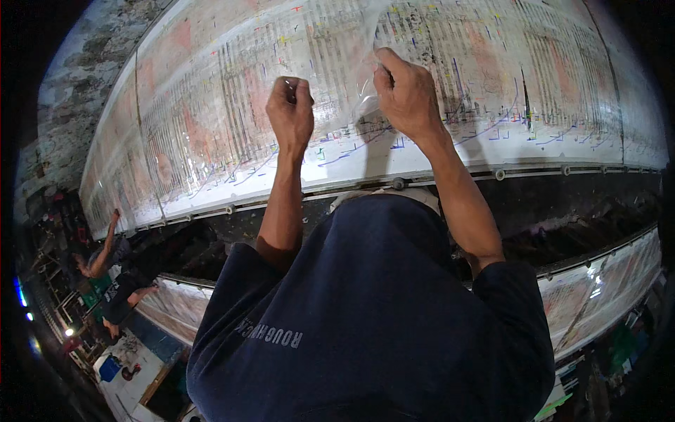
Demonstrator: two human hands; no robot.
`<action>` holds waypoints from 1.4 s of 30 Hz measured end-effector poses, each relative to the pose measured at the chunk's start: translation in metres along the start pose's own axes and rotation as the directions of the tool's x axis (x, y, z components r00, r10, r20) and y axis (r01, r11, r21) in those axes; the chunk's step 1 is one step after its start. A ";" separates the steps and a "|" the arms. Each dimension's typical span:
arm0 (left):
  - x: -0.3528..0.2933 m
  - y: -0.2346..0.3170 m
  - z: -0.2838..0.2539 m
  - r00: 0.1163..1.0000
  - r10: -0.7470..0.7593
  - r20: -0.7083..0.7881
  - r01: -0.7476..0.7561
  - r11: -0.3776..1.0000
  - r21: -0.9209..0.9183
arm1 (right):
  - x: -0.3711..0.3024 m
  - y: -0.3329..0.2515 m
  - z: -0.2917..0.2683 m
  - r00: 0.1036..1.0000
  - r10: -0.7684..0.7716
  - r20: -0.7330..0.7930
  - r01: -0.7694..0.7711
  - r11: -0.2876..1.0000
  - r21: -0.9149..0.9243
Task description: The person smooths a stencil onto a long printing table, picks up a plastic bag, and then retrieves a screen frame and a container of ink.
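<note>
Both my arms reach over a long white table (330,165) streaked with dark lines and small coloured marks. My left hand (290,112) is closed, its fingertips curled in against the thumb over the tabletop. My right hand (409,95) is higher and to the right, with thumb and bent index finger pinched together. A clear plastic sheet (362,98), glossy and wrinkled, runs from the right fingertips toward the left hand. Its outline blends into the table, so its full extent is hard to make out. The left fingertips seem to grip it too.
A rail with round knobs (500,174) follows the table's near edge. Another long table (598,288) stands behind me, across a dark gap. At the far left two people (116,295) are by the tables. Beside them a white bench (130,383) carries a blue container (110,368).
</note>
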State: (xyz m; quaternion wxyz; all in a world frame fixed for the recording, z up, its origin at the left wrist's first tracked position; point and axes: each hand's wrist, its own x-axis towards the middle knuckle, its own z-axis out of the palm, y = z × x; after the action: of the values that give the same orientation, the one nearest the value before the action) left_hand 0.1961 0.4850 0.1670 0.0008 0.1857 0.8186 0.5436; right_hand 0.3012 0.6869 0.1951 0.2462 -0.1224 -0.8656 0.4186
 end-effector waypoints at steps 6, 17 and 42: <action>0.021 -0.068 -0.002 0.988 -0.148 -0.049 0.139 0.980 -0.142 | -0.016 0.058 0.049 0.904 0.405 0.139 -0.428 0.866 0.258; -0.030 -0.190 -0.025 0.855 -0.450 0.259 0.295 0.831 0.472 | -0.073 0.171 0.085 0.516 0.811 0.275 -0.517 0.551 -0.655; -0.057 -0.215 -0.019 0.887 -0.431 0.163 0.361 0.870 0.337 | -0.085 0.165 0.080 0.565 0.702 0.434 -0.343 0.678 -0.650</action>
State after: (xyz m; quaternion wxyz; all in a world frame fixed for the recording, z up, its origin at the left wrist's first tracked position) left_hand 0.1797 0.3777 -0.0285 0.1808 0.0732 0.9057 0.3765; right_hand 0.3319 0.7004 -0.0040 -0.2549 -0.2872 -0.8885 0.2513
